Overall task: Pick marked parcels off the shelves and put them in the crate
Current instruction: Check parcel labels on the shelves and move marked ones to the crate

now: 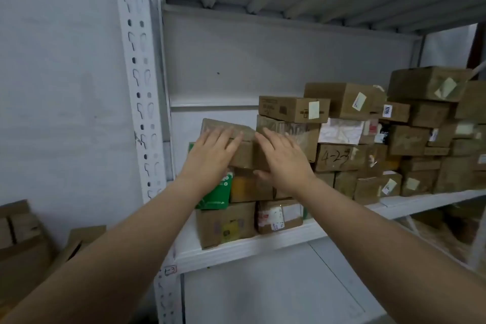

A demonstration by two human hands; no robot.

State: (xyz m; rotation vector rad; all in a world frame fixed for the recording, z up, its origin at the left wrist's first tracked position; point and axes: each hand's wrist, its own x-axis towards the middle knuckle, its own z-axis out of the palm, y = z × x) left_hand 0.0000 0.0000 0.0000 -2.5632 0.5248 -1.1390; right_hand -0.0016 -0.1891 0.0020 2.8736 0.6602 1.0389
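Hands on the pick: left hand (213, 150) lies flat across the lid, right hand (282, 158) spreads over the right corner, fingers straight on both, nothing clenched yet. The tilted brown parcel (243, 156) sits atop the stack at the left end of the shelf (263, 247). It's scuffed, taped cardboard, boxy. Next, I'd judge, comes a firm two-sided grip and a lift clear of its neighbours. Crate's out of sight.

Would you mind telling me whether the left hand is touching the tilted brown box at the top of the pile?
Touching. In the head view the left hand lies with straight fingers flat over the tilted brown box.
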